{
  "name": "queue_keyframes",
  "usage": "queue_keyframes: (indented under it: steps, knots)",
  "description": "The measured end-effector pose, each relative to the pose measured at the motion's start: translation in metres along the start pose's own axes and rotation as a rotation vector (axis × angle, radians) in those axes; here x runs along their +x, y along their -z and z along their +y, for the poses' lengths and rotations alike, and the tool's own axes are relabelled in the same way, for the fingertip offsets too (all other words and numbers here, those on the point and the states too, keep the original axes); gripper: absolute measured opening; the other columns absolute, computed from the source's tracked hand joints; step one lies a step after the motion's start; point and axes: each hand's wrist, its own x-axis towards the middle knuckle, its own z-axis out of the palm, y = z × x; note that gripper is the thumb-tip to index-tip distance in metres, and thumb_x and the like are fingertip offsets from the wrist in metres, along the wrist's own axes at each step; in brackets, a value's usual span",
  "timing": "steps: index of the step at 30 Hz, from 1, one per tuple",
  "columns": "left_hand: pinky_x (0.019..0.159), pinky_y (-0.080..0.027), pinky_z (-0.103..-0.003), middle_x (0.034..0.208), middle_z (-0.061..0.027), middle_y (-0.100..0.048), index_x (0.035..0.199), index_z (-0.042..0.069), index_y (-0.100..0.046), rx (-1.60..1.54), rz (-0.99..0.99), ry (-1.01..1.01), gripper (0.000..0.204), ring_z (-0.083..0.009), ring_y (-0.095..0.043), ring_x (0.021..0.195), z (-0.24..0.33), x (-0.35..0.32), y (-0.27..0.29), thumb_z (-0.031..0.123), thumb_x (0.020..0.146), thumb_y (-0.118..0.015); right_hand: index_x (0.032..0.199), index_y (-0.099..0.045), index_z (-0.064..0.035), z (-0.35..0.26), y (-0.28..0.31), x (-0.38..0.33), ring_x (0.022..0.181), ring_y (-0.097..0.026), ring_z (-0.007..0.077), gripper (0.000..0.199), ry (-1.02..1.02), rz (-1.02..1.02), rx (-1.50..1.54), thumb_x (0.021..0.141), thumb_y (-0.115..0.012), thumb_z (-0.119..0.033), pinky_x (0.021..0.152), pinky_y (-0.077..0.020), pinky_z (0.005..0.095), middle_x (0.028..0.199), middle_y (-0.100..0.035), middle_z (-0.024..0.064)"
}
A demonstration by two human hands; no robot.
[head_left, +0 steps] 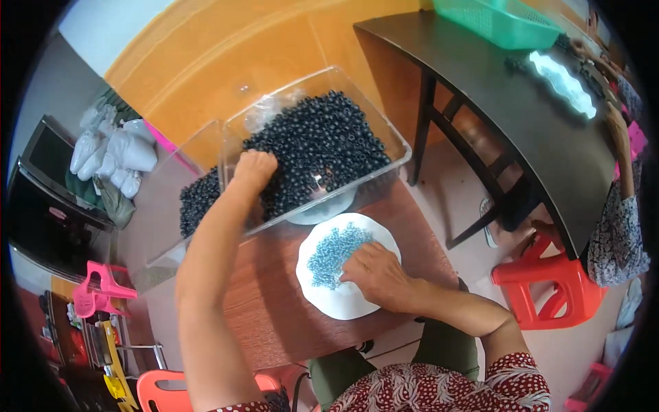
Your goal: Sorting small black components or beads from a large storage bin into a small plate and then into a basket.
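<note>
with left hand (257,169) at black beads (322,141), right hand (379,276) at blue beads (331,253) on white plate (335,305) — cannot tell if pinching or spread, either one.

Reddish-brown table (271,329): large clear bin (343,189) on far side; white scalloped plate (333,304) nearer, right of centre. Dark table (480,65), far right: green basket (498,24), white dish (563,84), small black pieces (518,66).
</note>
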Motion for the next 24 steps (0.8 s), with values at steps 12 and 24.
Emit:
queue_keyframes:
  steps: [12, 24]
  knots:
    - [0.063, -0.050, -0.039, 0.080, -0.0189, -0.062, 0.089, 0.003, -0.055, -0.175, -0.154, -0.009, 0.014, -0.0298, -0.062, 0.073, 0.016, -0.015, 0.038, 0.005, 0.075, -0.053, 0.074, -0.055, -0.0048, -0.007, 0.022, -0.006, 0.069, -0.055, 0.0239, 0.012, -0.317, 0.014, 0.312, 0.072, -0.065, -0.010, 0.061, -0.0434, 0.0328, 0.073, -0.057, 0.0075]
    - [0.068, -0.049, -0.030, 0.090, -0.0145, -0.060, 0.093, -0.002, -0.056, -2.305, 0.305, 0.436, 0.021, -0.0188, -0.058, 0.075, 0.054, -0.158, 0.180, 0.008, 0.077, -0.064, 0.083, -0.063, -0.0016, -0.030, 0.024, -0.007, 0.079, -0.054, 0.0081, 0.009, -0.548, -0.055, 0.784, 0.076, -0.060, 0.002, 0.070, -0.0428, 0.0211, 0.084, -0.059, 0.0025]
